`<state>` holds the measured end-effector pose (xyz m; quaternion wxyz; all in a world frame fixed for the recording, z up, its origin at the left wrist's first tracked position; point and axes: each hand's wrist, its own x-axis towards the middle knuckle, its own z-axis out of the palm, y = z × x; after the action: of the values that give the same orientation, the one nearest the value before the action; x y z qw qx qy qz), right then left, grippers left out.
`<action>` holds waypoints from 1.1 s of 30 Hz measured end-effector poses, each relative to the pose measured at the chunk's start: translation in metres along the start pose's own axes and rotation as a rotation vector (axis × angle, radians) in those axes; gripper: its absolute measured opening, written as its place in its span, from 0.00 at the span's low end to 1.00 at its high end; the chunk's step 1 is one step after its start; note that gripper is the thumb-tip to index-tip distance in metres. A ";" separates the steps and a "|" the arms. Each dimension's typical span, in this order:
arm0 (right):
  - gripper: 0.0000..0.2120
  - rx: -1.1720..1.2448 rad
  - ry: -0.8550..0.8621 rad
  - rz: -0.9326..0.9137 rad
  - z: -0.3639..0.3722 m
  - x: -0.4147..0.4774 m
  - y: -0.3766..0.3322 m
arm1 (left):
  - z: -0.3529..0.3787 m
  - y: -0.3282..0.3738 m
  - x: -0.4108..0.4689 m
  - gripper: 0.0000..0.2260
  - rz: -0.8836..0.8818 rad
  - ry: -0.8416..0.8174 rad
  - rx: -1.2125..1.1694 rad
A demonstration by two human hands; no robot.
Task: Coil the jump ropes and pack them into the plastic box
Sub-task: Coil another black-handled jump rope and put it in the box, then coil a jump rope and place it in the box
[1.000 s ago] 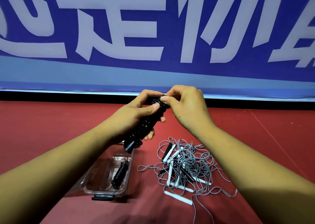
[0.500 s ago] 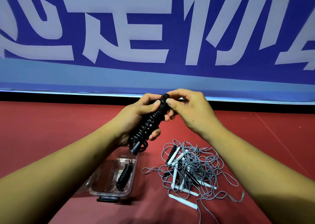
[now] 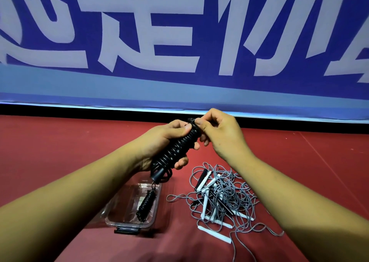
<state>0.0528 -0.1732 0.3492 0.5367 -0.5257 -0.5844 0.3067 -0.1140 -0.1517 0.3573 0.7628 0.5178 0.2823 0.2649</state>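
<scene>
Head view, centre of the frame: both forearms are reaching in from the lower corners and meeting above a red floor (image 3: 60,152). The left hand (image 3: 161,142) is gripping a black coiled jump rope (image 3: 175,150), with its fingers curling round the bundle from behind and its thumb pressing on the upper turns. The bundle is slanting from lower left to upper right, and its black handle end (image 3: 157,175) is pointing down over the box. The right hand (image 3: 221,136) is pinching the top end of the same bundle between thumb and forefinger, its other fingers folding loosely beneath.

Lower centre: a clear plastic box (image 3: 123,211) is standing open on the floor, with a black latch (image 3: 126,230) on its near edge. A second coiled black rope (image 3: 146,204) is lying inside it, along the right-hand wall.

Lower right of centre: a tangled pile of grey ropes (image 3: 225,194) with white and black handles is lying just beside the box.

Upper half: a blue banner (image 3: 219,90) with large white characters is filling the background.
</scene>
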 end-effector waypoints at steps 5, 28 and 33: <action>0.05 0.252 -0.036 0.112 0.012 0.008 0.006 | -0.010 -0.003 0.003 0.14 -0.042 -0.006 0.009; 0.12 0.016 -0.151 0.734 0.141 0.027 0.244 | -0.207 -0.183 0.040 0.05 -0.427 0.589 0.253; 0.07 -0.502 -0.281 0.643 0.131 0.004 0.331 | -0.253 -0.260 0.055 0.04 -0.501 0.787 0.324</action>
<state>0.0236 -0.0571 0.0138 0.1843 -0.7484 -0.5147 0.3755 -0.2253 -0.0353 0.0278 0.5481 0.4067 0.7026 0.2016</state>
